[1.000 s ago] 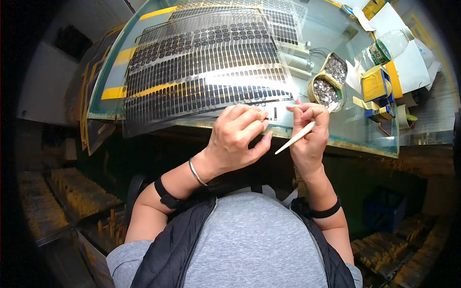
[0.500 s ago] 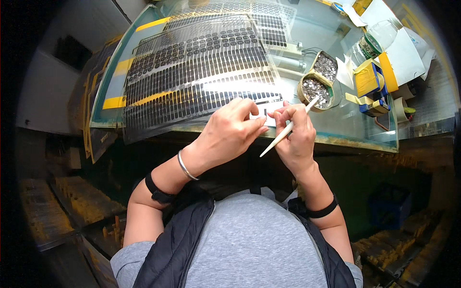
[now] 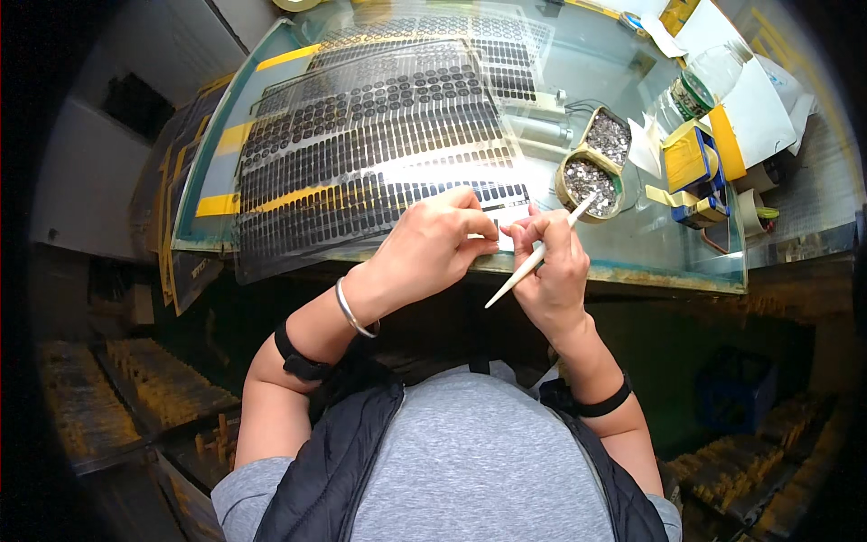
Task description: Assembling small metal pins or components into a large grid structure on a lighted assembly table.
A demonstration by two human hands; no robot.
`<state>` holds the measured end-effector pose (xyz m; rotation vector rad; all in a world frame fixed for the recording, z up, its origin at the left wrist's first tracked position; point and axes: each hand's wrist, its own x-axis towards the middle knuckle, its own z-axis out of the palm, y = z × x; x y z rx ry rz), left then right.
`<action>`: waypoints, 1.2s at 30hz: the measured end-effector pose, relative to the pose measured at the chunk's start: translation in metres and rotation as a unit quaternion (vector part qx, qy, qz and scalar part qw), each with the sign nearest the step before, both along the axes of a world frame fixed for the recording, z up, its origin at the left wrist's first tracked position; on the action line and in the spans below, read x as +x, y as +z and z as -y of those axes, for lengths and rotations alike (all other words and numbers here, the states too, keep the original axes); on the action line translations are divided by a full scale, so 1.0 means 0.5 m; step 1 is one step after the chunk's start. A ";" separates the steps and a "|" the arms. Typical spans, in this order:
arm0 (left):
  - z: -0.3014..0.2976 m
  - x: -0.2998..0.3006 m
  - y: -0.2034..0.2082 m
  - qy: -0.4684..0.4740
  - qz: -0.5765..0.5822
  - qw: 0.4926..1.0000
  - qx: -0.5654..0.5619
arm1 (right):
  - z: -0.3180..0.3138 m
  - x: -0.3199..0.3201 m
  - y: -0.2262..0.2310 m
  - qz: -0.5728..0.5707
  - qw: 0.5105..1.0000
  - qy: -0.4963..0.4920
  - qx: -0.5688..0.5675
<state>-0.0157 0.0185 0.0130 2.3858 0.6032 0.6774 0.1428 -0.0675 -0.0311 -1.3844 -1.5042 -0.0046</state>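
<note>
My right hand (image 3: 553,262) is closed around a slim white tapered stick (image 3: 533,262), its pointed end toward me and the other end over a tin. Its thumb and index fingertips also meet at a small white piece (image 3: 513,215) with a dark mark. Opposite, my left hand (image 3: 442,230) is closed in a pinch beside that piece; whatever sits between its fingertips is too small to make out. Both hands are at the near edge of a clear sheet (image 3: 379,149) printed with rows of black ovals and rings, lying on the glass table (image 3: 659,244).
Right of my hands stand two joined tins (image 3: 562,181) of small dark and silvery bits. Beyond them are a blue-and-yellow tape dispenser (image 3: 694,167), a clear jar (image 3: 691,95) and a white board (image 3: 768,113). More printed sheets (image 3: 510,54) lie behind. Framed panels (image 3: 172,208) lean at the left.
The view has shifted slightly. My right hand sits a little lower and to the left, still with the white stick. My left hand keeps its pinch, nearly in the same spot.
</note>
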 end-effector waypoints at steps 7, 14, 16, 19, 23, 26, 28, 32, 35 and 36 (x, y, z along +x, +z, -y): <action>-0.031 0.018 0.021 -0.040 -0.058 0.994 -0.081 | 0.002 -0.002 0.006 -0.002 1.000 0.011 -0.002; -0.002 -0.005 -0.023 -0.019 0.075 0.997 -0.013 | 0.001 -0.008 0.011 0.004 1.000 0.002 -0.007; 0.008 -0.019 -0.022 -0.011 0.118 0.992 -0.048 | 0.000 -0.006 0.013 0.002 1.000 0.010 0.004; 0.020 -0.043 -0.020 0.023 0.215 0.957 -0.195 | -0.002 -0.005 0.009 -0.009 0.999 0.023 0.022; 0.035 -0.075 0.001 0.044 0.252 0.911 -0.325 | 0.002 0.006 0.002 -0.095 0.993 0.062 0.019; 0.047 -0.082 -0.007 0.048 0.247 0.903 -0.348 | 0.019 0.014 0.015 -0.308 0.937 0.166 -0.011; 0.045 -0.086 -0.034 0.038 0.229 0.914 -0.334 | 0.040 0.036 0.029 -0.314 0.938 0.148 0.016; 0.042 -0.081 -0.039 0.081 0.196 0.944 -0.253 | 0.119 0.114 0.060 -0.267 0.957 0.024 0.114; 0.037 -0.071 -0.020 0.095 0.139 0.967 -0.191 | 0.206 0.237 0.018 -0.238 0.935 -0.198 0.171; 0.035 -0.072 -0.028 0.105 0.154 0.961 -0.204 | 0.234 0.282 -0.004 -0.221 0.924 -0.245 0.195</action>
